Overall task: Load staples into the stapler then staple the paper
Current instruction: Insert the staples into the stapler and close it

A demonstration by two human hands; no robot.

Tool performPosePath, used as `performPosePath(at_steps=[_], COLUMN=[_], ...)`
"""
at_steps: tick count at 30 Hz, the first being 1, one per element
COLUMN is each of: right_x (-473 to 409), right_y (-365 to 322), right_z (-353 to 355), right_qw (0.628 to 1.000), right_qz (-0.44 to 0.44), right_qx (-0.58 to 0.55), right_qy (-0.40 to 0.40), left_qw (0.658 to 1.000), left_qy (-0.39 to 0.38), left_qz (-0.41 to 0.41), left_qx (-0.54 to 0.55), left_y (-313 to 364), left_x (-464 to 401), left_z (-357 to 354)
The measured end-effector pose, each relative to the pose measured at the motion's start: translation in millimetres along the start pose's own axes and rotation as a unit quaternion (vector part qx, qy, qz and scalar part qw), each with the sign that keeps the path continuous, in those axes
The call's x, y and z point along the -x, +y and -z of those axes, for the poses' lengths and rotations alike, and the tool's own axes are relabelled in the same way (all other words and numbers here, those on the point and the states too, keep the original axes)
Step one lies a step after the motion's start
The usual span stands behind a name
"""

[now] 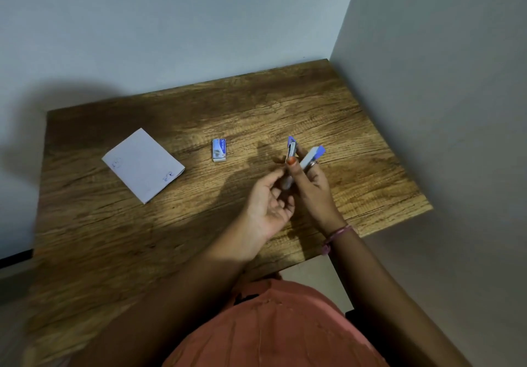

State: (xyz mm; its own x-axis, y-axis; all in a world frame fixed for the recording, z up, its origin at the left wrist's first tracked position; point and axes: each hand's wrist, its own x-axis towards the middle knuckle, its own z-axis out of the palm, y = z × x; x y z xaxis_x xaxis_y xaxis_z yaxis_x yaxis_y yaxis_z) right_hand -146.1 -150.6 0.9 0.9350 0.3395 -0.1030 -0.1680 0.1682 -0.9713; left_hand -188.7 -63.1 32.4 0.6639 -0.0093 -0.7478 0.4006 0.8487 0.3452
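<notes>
A small blue and silver stapler (309, 158) is swung open into a V above the right half of the wooden table (119, 241). My right hand (312, 188) grips it from below, thumb along the metal staple channel. My left hand (269, 200) is at the stapler's lower end, palm up, fingers curled; whether its fingertips hold anything is hidden. A small white and blue staple box (219, 150) lies on the table to the left of the stapler. Further left lies a folded white paper (142, 165) with small blue pen marks.
The table stands in a corner, with a wall behind it (171, 24) and a wall along its right edge (442, 110). My lap in an orange garment (271, 329) is at the table's near edge. A pink band sits on my right wrist (338, 234).
</notes>
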Motion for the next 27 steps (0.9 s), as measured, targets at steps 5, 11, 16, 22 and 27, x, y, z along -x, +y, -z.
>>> performPosePath(at_steps=[5, 11, 16, 22, 27], right_x=[-2.1, -8.4, -12.0, -19.7, -24.1], right_y=[-4.7, -9.7, -15.4, -17.1, -20.0], right_z=[-1.2, -2.7, -4.5, -7.5, -16.6], right_qw=[1.000, 0.990, 0.952, 0.933, 0.938], right_qz=[-0.011, -0.064, -0.117, -0.156, -0.162], right_qx=[-0.020, -0.124, -0.283, -0.322, -0.307], right_qy=[0.019, 0.024, -0.026, -0.024, 0.002], left_qw=[0.999, 0.996, 0.995, 0.991, 0.978], left_qy=[-0.013, -0.018, -0.022, -0.030, -0.054], left_qz=[-0.006, -0.042, -0.071, -0.102, -0.154], left_qx=[-0.049, -0.076, -0.074, -0.080, -0.131], left_y=[-1.3, -8.2, -3.4, 0.0, 1.1], left_x=[2.2, 3.5, 2.6, 0.0, 1.4], left_z=[3.0, 3.2, 7.5, 13.3, 16.2])
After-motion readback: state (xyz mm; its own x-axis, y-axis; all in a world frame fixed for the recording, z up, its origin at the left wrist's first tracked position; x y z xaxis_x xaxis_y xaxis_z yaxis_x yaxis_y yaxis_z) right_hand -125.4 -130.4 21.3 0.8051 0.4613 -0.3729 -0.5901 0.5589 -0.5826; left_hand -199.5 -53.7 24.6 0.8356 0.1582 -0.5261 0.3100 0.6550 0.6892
